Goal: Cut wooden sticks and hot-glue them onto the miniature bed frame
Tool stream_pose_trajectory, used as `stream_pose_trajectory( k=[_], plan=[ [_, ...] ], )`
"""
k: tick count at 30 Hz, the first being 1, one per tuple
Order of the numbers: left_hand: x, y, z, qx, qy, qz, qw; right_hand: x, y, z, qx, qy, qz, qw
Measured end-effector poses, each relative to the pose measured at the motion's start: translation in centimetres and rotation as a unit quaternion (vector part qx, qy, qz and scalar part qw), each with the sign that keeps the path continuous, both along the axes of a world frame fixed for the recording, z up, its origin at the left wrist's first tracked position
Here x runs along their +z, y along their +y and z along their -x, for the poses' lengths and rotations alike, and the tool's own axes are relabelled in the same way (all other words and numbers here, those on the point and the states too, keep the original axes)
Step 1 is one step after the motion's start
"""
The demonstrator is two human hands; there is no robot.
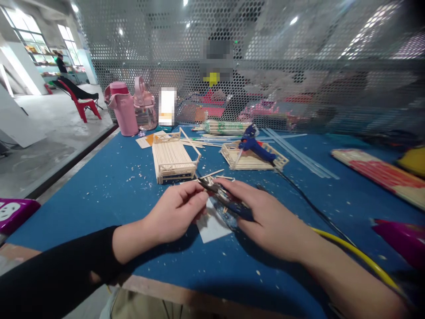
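My right hand is wrapped round dark-handled pliers, whose jaws point to the upper left. Close by their tip, the fingers of my left hand are pinched together; whatever is between them is hidden or too small to name. Short pieces of wooden stick lie just beyond the jaws. Under my hands a white sheet of paper rests on the blue table. Past my left hand stands a small railed platform of wooden sticks.
A blue glue gun rests on a second stick frame, its black cord running right. Clear glue sticks, bundled wooden sticks, a pink flask and a bottle stand or lie farther back before a perforated metal screen.
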State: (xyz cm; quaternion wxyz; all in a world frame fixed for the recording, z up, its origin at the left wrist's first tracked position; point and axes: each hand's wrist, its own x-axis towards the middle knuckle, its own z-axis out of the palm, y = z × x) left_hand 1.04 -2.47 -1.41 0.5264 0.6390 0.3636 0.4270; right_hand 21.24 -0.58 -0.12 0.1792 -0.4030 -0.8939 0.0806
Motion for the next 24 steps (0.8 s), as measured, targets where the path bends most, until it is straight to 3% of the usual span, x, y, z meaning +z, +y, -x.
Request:
stream_pose_trajectory(
  k=[10, 12, 18, 20, 24],
  plan=[
    [-0.6, 0.4, -0.1, 0.083, 0.159, -0.039, 0.983, -1.3, -0.4, 1.5, -0.023, 0.001, -0.075, 0.997],
    [-0.5, 0.3, -0.1, 0.097, 0.165, -0.049, 0.98, -1.4, -0.6, 1.8, -0.032, 0.005, -0.092, 0.995],
    [-0.4, 0.3, -0.3, 0.09, 0.121, 0.027, 0.988, -1.0, -0.7, 2.0, -0.097, -0.084, -0.207, 0.97],
    [-0.5, 0.6, -0.1, 0.081, 0.101, -0.011, 0.991, -0.9, -0.7, 2.1, -0.089, -0.047, -0.176, 0.979],
    [-0.3, 0.8, 0.5, 0.06, 0.102, -0.116, 0.986, -0.3, -1.0, 2.3, -0.032, 0.057, -0.027, 0.997]
  ],
)
